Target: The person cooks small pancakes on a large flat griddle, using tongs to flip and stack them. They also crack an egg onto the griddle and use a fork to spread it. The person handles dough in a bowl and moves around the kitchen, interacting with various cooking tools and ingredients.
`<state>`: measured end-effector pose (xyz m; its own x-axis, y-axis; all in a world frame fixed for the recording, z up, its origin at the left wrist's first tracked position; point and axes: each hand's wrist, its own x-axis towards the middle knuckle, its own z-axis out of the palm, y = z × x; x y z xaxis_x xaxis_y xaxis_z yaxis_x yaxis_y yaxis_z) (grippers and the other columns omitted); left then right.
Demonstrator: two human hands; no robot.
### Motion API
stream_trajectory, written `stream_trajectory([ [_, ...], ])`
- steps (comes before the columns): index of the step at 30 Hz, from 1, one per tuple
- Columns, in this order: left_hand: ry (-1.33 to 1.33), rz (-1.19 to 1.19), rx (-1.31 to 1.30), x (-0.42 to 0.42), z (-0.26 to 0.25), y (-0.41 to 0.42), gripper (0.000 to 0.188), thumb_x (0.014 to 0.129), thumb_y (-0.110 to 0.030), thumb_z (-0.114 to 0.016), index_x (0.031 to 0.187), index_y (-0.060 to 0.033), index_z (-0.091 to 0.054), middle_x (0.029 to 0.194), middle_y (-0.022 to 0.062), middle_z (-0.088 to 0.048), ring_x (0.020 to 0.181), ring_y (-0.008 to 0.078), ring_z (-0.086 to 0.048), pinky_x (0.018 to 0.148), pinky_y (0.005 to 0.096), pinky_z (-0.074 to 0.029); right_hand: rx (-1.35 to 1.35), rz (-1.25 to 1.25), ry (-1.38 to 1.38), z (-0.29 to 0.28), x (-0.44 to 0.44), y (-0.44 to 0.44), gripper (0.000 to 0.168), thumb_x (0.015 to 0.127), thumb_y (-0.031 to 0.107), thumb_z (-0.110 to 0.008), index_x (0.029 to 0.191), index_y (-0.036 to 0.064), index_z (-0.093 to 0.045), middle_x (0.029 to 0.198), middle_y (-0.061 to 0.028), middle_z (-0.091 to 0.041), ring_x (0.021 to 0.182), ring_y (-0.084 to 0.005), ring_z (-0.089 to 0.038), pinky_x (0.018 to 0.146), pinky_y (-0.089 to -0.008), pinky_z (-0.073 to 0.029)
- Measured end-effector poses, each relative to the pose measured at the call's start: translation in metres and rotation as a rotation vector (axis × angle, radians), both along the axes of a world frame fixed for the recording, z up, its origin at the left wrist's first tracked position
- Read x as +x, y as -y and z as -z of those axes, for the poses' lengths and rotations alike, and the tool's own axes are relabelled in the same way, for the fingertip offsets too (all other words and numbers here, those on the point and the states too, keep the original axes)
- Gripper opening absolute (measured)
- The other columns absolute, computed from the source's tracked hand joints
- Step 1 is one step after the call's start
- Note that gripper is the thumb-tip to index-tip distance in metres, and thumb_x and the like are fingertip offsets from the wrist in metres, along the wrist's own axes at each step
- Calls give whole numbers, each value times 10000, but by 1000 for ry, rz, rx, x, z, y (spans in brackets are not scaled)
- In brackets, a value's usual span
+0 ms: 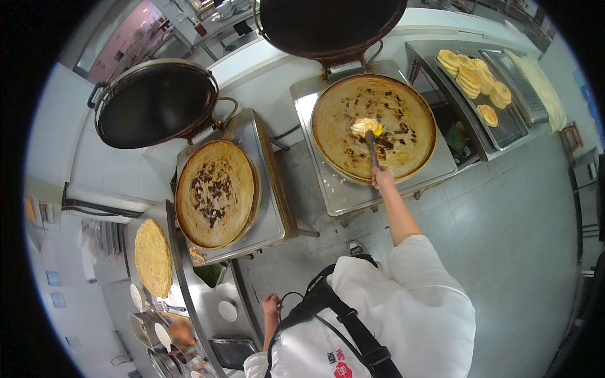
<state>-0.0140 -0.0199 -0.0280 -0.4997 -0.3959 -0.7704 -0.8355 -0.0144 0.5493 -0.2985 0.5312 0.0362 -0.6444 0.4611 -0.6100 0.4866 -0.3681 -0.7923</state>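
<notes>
My right hand is closed on metal tongs that reach over the right round griddle. At the tips of the tongs lies a crumpled, whitish cloth-like wad or cooked egg with a yellow part; which it is I cannot tell. Dark scorched residue marks the griddle's surface. My left hand hangs low beside my body with its fingers curled, away from the griddles; whether it holds anything is not clear. The left round griddle also bears dark residue.
Raised black lids stand behind both griddles. A tray of stacked round flatbreads sits at the right. A large flat pancake lies on the left counter, near bowls and a spatula. A black tray rests lower down.
</notes>
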Motion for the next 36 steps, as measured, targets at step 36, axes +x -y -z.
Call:
stream_trajectory([
  [36, 41, 98, 93, -17, 9, -26, 297, 811, -200, -540, 1060, -41, -507, 849, 92, -571, 717, 224, -596, 554, 364, -473, 517, -297, 260, -7, 9, -107, 235, 801, 203, -571, 796, -32, -568, 596, -139, -562, 450, -203, -541, 425, -331, -416],
])
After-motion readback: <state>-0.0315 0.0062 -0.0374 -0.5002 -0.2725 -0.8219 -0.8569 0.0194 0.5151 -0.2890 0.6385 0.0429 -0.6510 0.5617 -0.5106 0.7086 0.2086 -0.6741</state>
